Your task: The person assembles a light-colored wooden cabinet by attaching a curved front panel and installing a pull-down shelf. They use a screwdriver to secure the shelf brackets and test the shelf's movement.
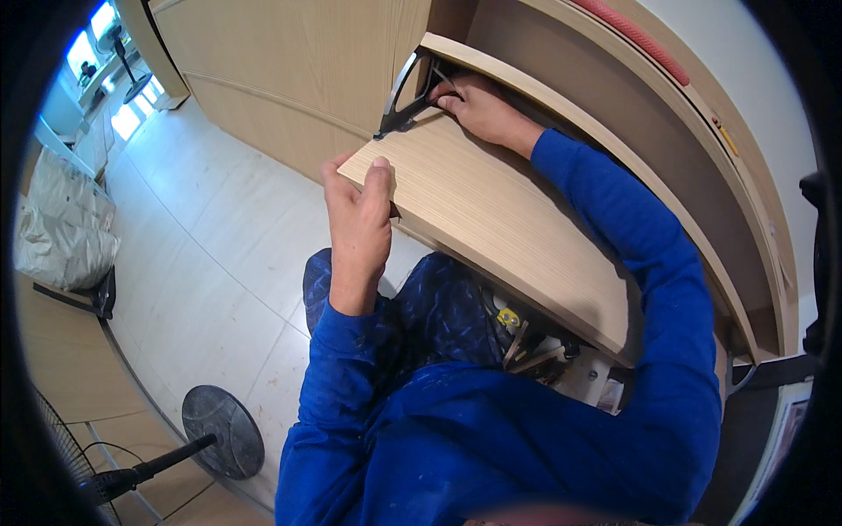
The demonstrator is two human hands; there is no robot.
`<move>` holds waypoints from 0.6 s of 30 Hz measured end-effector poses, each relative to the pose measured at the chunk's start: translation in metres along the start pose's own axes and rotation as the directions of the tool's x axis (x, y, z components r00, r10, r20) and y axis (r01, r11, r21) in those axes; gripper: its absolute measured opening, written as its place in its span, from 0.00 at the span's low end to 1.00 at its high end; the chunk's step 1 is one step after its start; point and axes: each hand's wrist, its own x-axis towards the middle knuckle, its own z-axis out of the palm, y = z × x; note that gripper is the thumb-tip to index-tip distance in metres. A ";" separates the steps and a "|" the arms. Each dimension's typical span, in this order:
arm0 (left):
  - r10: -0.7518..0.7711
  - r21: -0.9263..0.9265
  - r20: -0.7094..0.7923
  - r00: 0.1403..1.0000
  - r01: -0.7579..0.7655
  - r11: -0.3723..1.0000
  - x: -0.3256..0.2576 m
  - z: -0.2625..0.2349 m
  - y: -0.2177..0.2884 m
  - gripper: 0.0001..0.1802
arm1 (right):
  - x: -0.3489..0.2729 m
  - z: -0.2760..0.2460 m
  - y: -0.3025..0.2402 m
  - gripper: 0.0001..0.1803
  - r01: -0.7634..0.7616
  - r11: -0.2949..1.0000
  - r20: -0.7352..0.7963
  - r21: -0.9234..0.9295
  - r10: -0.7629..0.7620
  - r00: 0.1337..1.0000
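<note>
A light wood-grain flap panel (517,206) is tilted out from a wooden cabinet (596,96) before me. My left hand (358,219) grips its near left corner, thumb on top and fingers wrapped round the edge. At the panel's left end, a dark metal bracket with a curved arm (396,112) joins it to the cabinet side. My right hand (478,110) reaches over the panel into the gap beside that bracket. Its fingers are bent together at a thin metal part, and what they hold is partly hidden.
A red textured roll (636,37) and a yellow pencil (726,138) lie on the cabinet top. Several tools (535,355) sit below the panel by my knees. A fan's round base (223,432) stands on the tiled floor at lower left; white bags (66,223) lean farther back.
</note>
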 end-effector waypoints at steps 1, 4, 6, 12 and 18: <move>-0.021 -0.001 0.001 1.000 0.021 1.000 0.001 0.000 -0.001 0.26 | -0.004 0.000 -0.001 0.13 0.008 1.000 -0.019 -0.009 -0.008 1.000; -0.007 -0.019 0.012 1.000 0.008 1.000 0.002 -0.002 0.001 0.25 | -0.019 -0.002 -0.018 0.13 -0.040 0.995 -0.020 0.087 0.042 0.999; -0.008 -0.027 0.022 1.000 0.009 1.000 0.002 -0.001 0.002 0.25 | -0.034 -0.011 -0.038 0.11 -0.032 0.999 -0.037 -0.015 0.031 0.999; 0.013 -0.028 0.039 0.999 -0.012 1.000 0.002 -0.001 0.006 0.26 | -0.072 -0.067 -0.130 0.09 0.285 0.957 -0.190 -0.050 -0.290 0.938; -0.052 -0.048 0.101 0.994 0.057 0.997 0.001 -0.005 0.007 0.27 | 0.037 -0.161 -0.184 0.10 0.372 0.657 -0.165 -0.656 -0.606 0.778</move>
